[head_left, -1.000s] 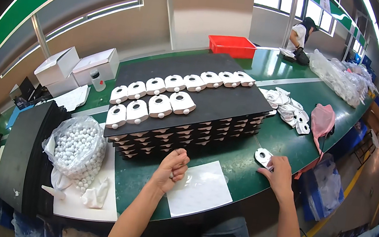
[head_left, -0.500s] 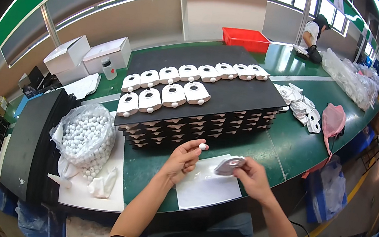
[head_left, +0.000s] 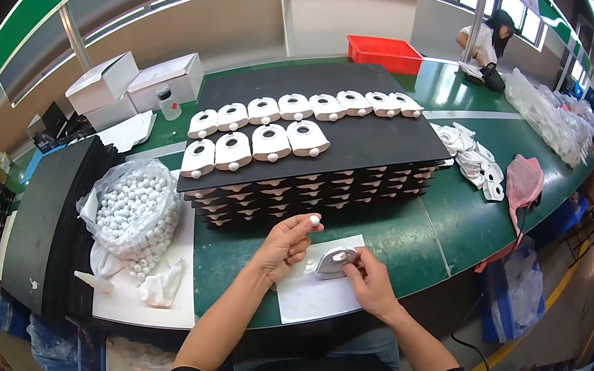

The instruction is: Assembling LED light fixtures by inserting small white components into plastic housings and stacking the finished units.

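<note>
the left hand (head_left: 287, 245) pinches a small white ball (head_left: 314, 220) at its fingertips, raised just above the white sheet (head_left: 311, 301). the right hand (head_left: 371, 283) grips a white plastic housing (head_left: 335, 262) over that sheet, just right of the ball. both hover before the stacked black trays (head_left: 359, 175) on the green surface (head_left: 451, 222).

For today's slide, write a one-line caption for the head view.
Left hand pinches a small white ball while right hand steadies a white plastic part on a white sheet.

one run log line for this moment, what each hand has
left hand: pinching small white ball | right hand: holding white plastic part | over: white sheet on green table
</note>
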A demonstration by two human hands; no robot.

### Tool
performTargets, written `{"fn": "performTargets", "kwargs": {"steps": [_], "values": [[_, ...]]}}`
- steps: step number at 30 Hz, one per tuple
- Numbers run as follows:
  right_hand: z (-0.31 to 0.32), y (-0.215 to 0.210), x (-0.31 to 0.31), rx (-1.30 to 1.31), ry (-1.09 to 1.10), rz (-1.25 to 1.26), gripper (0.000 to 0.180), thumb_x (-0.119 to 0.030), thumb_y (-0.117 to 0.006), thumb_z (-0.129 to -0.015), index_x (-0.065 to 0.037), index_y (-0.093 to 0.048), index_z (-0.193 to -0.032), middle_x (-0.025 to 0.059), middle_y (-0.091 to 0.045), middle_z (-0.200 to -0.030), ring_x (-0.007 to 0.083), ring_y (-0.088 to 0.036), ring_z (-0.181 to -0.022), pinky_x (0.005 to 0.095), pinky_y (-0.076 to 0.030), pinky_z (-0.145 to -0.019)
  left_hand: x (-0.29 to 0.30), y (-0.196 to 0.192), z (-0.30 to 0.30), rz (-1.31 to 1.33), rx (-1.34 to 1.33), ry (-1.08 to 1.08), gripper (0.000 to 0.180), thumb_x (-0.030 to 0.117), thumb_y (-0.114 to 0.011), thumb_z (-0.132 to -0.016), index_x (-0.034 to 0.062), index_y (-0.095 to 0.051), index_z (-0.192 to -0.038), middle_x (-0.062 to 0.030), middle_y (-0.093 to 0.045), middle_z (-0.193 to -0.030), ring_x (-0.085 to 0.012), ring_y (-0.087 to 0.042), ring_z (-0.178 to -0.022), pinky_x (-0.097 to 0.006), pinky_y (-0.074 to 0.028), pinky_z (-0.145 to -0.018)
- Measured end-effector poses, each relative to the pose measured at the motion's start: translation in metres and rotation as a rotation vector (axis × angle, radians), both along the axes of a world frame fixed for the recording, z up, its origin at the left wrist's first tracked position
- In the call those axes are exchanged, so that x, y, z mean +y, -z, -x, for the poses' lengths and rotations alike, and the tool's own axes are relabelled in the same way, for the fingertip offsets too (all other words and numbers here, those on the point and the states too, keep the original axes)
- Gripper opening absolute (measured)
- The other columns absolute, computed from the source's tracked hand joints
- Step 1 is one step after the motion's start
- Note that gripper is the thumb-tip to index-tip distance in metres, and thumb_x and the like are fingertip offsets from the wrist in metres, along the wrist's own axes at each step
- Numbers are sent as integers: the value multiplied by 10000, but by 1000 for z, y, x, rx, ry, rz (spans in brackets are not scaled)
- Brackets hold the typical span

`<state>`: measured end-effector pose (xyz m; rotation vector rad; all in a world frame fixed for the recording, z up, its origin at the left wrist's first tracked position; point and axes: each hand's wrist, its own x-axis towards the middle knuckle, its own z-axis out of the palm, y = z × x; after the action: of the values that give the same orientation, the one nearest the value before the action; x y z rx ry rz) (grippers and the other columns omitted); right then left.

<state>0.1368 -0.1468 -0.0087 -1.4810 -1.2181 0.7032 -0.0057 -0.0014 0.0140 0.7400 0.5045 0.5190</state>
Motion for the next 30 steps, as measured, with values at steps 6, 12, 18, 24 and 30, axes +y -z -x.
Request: {"fn": "performTargets", "kwargs": {"steps": [6, 12, 18, 24, 30], "values": [[-1, 5, 1, 67, 41, -101, 111, -23, -515, -831, 3, -494, -937, 64, -550, -747, 115, -495, -628, 244, -404, -576, 0, 1, -2, -29, -29, 23, 303, 134, -591, -841, 58, -544, -1130, -37, -594, -956, -13, -275, -452, -149, -213, -378], [7, -8, -3, -353, 11, -139, 122, -4, -514, -816, -8, -502, -937, 85, -528, -758, 159, -513, -651, 263, -415, -594, 0, 2, -1, -69, -21, 12, 318, 70, -614, -805, 59, -553, -1116, 7, -588, -879, -9, -278, -460, -154, -205, -382], [2, -6, -4, 47, -54, 13, 146, -8, -498, -840, -24, -487, -984, 61, -538, -819, 113, -519, -734, 263, -425, -643, -3, 0, -1, -90, -11, 15, 291, 66, -639, -785, 58, -566, -1067, 36, -562, -801, -13, -291, -464, -160, -206, -387], [-11, -6, 6, 833, -50, -110, 176, -124, -442, -923, -82, -460, -1093, 33, -553, -996, 111, -514, -892, 254, -420, -723, -11, -4, -4, -290, 95, 33, 267, 14, -660, -739, 54, -569, -988, 9, -588, -864, 0, -350, -489, -151, -235, -406], [-15, -2, 11, 986, -85, -90, 178, -139, -435, -925, -99, -463, -1097, 25, -536, -1028, 104, -503, -910, 263, -412, -736, -12, 0, -6, -571, 193, 79, 240, -2, -711, -677, 42, -590, -880, 37, -564, -724, 17, -399, -513, -141, -266, -445]]}}
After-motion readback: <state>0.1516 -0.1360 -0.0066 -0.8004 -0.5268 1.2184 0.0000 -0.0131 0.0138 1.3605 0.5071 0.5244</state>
